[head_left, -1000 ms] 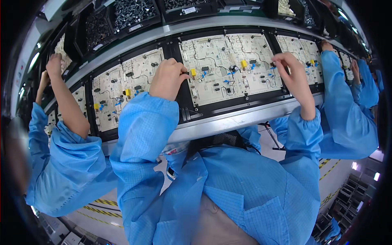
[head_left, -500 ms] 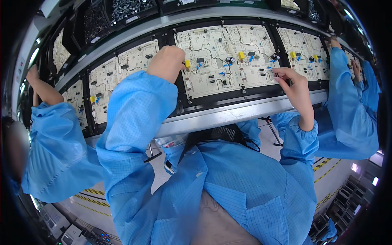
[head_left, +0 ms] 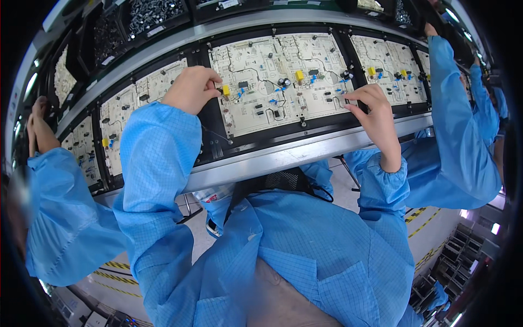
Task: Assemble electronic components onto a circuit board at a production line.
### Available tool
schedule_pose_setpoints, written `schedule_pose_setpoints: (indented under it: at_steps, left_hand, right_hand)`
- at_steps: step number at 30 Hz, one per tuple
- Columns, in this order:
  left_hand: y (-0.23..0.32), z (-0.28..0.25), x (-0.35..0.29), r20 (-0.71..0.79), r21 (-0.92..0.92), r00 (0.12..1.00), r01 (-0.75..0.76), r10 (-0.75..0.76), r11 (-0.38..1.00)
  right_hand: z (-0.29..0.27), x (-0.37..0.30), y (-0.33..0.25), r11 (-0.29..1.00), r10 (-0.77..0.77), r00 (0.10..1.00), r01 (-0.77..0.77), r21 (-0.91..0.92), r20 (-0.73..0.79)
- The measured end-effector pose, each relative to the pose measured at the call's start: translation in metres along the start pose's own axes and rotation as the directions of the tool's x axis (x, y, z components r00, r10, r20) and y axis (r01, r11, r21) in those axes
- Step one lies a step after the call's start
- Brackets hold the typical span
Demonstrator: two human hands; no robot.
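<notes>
A pale circuit board (head_left: pixel 256 117) in a black frame lies in front of me, fitted with small parts. My left hand (head_left: pixel 192 91) is closed in a pinch at its left edge, beside a yellow block-shaped component (head_left: pixel 226 90). Something small and dark shows at those fingertips, too small to name. Over the board's right side, my right hand (head_left: pixel 375 111) pinches with thumb and forefinger, just below a blue component (head_left: pixel 339 90). What lies between its fingertips is too small to make out. Black round capacitors (head_left: pixel 284 82) stand between my hands.
A metal rail (head_left: pixel 272 159) runs along the near edge. More boards in frames lie left and right (head_left: pixel 381 65). Bins of small parts (head_left: pixel 155 16) line the far side. Co-workers in blue sleeves stand close on the left (head_left: pixel 68 212) and the right (head_left: pixel 449 109).
The whole view has shifted, so the boards appear farther left. My left hand has turned, showing more of its fingers. The right co-worker's hand has moved from a board up toward the bins.
</notes>
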State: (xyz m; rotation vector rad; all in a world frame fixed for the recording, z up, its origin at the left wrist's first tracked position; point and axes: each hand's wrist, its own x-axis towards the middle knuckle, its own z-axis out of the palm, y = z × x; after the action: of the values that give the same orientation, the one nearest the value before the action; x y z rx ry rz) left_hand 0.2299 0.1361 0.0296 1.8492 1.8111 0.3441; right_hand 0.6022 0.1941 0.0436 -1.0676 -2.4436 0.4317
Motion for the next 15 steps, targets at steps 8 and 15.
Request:
schedule_pose_setpoints:
  at_steps: [8,15]
  left_hand:
    - [-0.059,-0.062,0.024,-0.379,-0.216,0.925,-0.112,0.023,0.970]
    - [-0.163,-0.109,0.037,-0.865,0.023,0.495,0.203,-0.082,0.979]
  right_hand:
    - [0.014,-0.004,0.010,0.999,-0.018,1.000,0.019,-0.042,0.012]
    - [0.011,-0.005,0.015,0.997,-0.009,1.000,0.009,-0.071,0.006]
